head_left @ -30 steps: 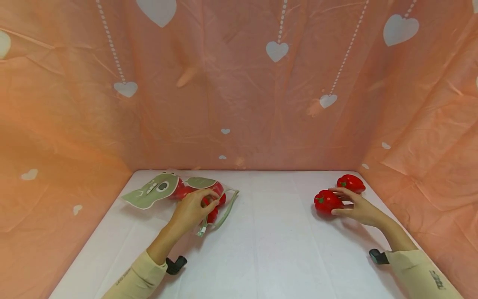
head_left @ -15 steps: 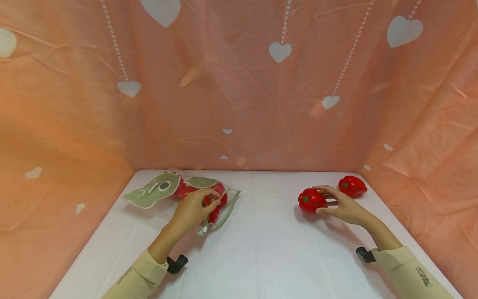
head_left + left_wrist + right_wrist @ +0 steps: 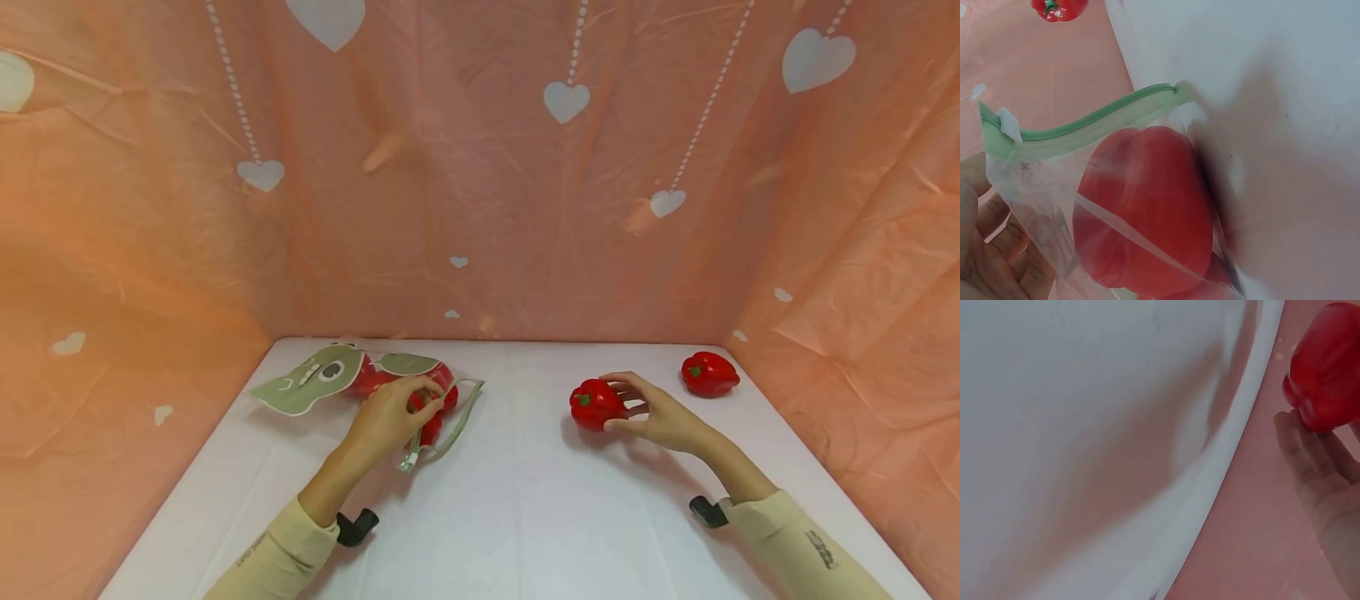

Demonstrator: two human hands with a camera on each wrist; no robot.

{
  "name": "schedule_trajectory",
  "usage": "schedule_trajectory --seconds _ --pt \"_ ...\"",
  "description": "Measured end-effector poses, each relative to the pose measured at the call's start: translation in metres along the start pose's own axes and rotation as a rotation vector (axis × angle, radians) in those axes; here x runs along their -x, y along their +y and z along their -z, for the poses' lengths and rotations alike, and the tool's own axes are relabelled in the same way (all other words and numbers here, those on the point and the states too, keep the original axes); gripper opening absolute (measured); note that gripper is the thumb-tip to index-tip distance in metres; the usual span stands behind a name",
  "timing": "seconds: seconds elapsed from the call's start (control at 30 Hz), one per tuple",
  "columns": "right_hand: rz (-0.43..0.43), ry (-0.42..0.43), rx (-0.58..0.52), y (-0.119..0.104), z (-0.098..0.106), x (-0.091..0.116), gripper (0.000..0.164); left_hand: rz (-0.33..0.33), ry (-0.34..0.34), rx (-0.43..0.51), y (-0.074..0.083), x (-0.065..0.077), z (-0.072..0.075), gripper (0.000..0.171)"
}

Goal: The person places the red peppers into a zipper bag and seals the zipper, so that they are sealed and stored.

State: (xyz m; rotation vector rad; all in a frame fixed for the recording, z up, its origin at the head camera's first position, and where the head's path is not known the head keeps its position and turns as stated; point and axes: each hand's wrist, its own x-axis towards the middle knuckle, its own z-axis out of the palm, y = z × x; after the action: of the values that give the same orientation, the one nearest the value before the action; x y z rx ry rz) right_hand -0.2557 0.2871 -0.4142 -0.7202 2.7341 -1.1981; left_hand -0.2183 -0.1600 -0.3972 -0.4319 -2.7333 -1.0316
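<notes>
On the left of the head view lies a clear zip bag (image 3: 468,404) with a green zip edge and a green cartoon print. Red bell peppers (image 3: 1147,212) show through its plastic in the left wrist view. My left hand (image 3: 393,412) grips the bag near its mouth, which faces right. A white slider sits at one end of the zip. Right of the middle, my right hand (image 3: 652,415) holds another red bell pepper (image 3: 595,405) between thumb and fingers, its green stem facing left. The pepper's shadow falls on the table just below it.
One more red bell pepper (image 3: 708,374) lies at the back right of the white table (image 3: 517,517). Orange cloth (image 3: 495,208) with white hearts hangs behind and along both sides. A black wrist mount (image 3: 356,527) juts from the left sleeve.
My right hand has carried its bell pepper leftward, away from the one at the back right and nearer the bag. My left hand stays on the bag.
</notes>
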Motion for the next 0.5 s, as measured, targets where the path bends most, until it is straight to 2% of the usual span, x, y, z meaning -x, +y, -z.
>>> schedule_trajectory --seconds 0.5 --pt "0.038 -0.019 -0.025 -0.024 -0.038 -0.018 0.070 0.004 0.005 -0.021 0.001 0.000 0.001 0.018"
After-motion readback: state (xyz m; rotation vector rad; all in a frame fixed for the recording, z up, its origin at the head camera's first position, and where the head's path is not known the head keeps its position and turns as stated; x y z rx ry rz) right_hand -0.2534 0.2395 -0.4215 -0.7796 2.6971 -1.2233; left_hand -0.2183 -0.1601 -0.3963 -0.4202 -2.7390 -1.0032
